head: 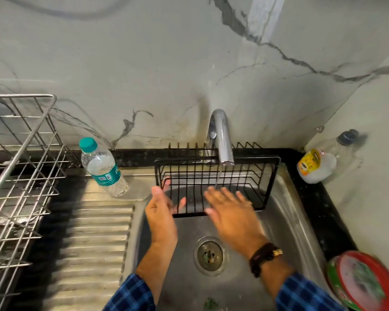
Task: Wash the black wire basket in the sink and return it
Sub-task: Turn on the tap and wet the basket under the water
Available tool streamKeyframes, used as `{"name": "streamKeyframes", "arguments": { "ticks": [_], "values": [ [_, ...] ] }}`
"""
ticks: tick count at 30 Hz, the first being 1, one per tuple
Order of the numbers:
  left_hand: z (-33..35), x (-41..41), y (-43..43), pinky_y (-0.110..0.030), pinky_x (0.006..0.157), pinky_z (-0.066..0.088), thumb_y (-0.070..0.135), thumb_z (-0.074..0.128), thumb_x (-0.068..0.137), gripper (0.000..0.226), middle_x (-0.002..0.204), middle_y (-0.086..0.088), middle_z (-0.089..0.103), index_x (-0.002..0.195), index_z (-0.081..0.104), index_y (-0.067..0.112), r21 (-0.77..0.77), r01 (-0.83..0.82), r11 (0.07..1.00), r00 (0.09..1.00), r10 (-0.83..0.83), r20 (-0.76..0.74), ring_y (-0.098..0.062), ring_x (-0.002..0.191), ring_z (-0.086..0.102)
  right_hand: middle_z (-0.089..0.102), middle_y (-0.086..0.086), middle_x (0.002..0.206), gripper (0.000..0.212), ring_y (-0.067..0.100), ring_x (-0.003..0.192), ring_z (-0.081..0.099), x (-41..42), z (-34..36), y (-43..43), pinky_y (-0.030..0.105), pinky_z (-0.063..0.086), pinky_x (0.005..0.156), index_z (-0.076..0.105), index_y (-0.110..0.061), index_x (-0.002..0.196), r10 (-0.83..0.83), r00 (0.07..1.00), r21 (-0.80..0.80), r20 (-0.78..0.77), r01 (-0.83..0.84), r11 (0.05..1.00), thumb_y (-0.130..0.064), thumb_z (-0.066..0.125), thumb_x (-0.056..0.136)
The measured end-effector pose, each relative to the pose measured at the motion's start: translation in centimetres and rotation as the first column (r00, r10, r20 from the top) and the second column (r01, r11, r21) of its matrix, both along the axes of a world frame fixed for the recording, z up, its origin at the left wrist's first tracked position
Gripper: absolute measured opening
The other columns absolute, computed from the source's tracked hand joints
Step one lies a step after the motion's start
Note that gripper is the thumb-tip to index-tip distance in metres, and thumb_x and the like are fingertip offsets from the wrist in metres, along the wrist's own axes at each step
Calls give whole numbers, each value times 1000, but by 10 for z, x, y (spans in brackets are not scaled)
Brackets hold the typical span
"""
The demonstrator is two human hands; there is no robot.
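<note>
Basket (217,184) in sink (281,223) under running tap (221,135); left hand (161,212) grips its left end; right hand (233,213) flat over front wires, fingers spread (motion-blurred).

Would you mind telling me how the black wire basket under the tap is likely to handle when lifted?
Probably stiff: the black wire basket holds its boxy shape with the left hand gripping only one end. Likely light for its size, being mostly open gaps between thin wires. Possibly slippery, since water from the tap runs over it.
</note>
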State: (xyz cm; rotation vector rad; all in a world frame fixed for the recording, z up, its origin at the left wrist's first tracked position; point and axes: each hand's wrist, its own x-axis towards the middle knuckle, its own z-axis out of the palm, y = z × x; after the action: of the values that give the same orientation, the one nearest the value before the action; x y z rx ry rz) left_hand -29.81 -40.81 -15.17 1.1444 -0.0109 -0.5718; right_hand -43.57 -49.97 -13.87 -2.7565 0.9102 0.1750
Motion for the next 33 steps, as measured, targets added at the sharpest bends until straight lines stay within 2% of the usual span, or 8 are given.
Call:
{"name": "streamKeyframes", "arguments": {
  "ticks": [5, 9, 12, 15, 21, 25, 29, 33],
  "values": [
    [3, -7, 8, -53, 85, 59, 59, 48, 84, 94, 61, -11, 24, 117, 42, -28, 62, 7, 998, 1000, -7, 0, -2, 68, 59, 36, 1, 160, 89, 21, 150, 26, -23, -4, -9, 39, 20, 122, 37, -22, 153, -243, 966, -19, -86, 243, 970, -62, -11, 89],
    [7, -27, 10, -37, 73, 63, 64, 50, 82, 71, 58, -13, 37, 106, 71, 1, 242, 67, 968, 990, -95, 108, -13, 68, 53, 52, 18, 143, 83, 34, 137, 43, 7, -12, 27, 45, 38, 110, 50, -16, 139, -317, 916, 56, -246, 340, 939, -68, 3, 94],
    [10, -17, 16, -44, 72, 64, 78, 52, 74, 75, 71, -2, 54, 79, 66, 4, 389, 186, 902, 971, -228, 65, -15, 73, 57, 70, 4, 95, 52, 23, 91, 67, 0, 0, 4, 32, 49, 70, 66, -21, 99, -435, 896, 90, -91, 442, 892, -57, 30, 101],
    [11, -10, 23, -47, 69, 63, 82, 50, 70, 72, 93, -4, 68, 85, 66, 14, 482, 327, 813, 945, -294, -144, -23, 91, 68, 72, 8, 101, 40, 28, 95, 66, -3, 8, -32, 37, 55, 78, 69, -17, 100, -596, 798, -42, 88, 601, 798, -44, 39, 100],
    [18, -48, 21, -42, 64, 61, 74, 35, 90, 68, 107, -21, 67, 98, 63, 13, 387, 525, 758, 811, -308, -498, -34, 94, 68, -8, 27, 163, 87, 46, 151, -3, 60, 17, 16, 58, 8, 122, -4, 4, 156, -523, 836, 323, -169, 548, 772, -54, 34, 102],
    [8, -46, 26, -30, 54, 56, 78, 30, 88, 79, 81, -12, 66, 86, 63, 6, 403, 517, 756, 803, -265, -533, -24, 82, 66, 64, 13, 126, 38, 31, 116, 61, 64, 24, 21, 37, 48, 86, 55, -13, 128, -367, 930, 446, -5, 331, 832, -38, 39, 104],
    [16, -35, 38, -26, 54, 46, 74, 35, 91, 68, 54, -3, 47, 64, 47, 12, 433, 483, 761, 822, -223, -524, -19, 71, 57, 65, -4, 72, 27, 15, 70, 63, 35, 38, -35, 32, 54, 68, 67, -20, 75, -606, 783, 468, 138, 487, 737, -32, 55, 95],
    [21, -34, 47, -21, 50, 42, 72, 37, 92, 63, 49, 0, 43, 61, 41, 17, 457, 516, 724, 805, -228, -547, -15, 59, 50, 69, 3, 84, 28, 19, 78, 63, 14, 44, -72, 32, 54, 74, 68, -7, 86, -755, 655, 584, 20, 605, 541, -32, 58, 93]
  ]
}}
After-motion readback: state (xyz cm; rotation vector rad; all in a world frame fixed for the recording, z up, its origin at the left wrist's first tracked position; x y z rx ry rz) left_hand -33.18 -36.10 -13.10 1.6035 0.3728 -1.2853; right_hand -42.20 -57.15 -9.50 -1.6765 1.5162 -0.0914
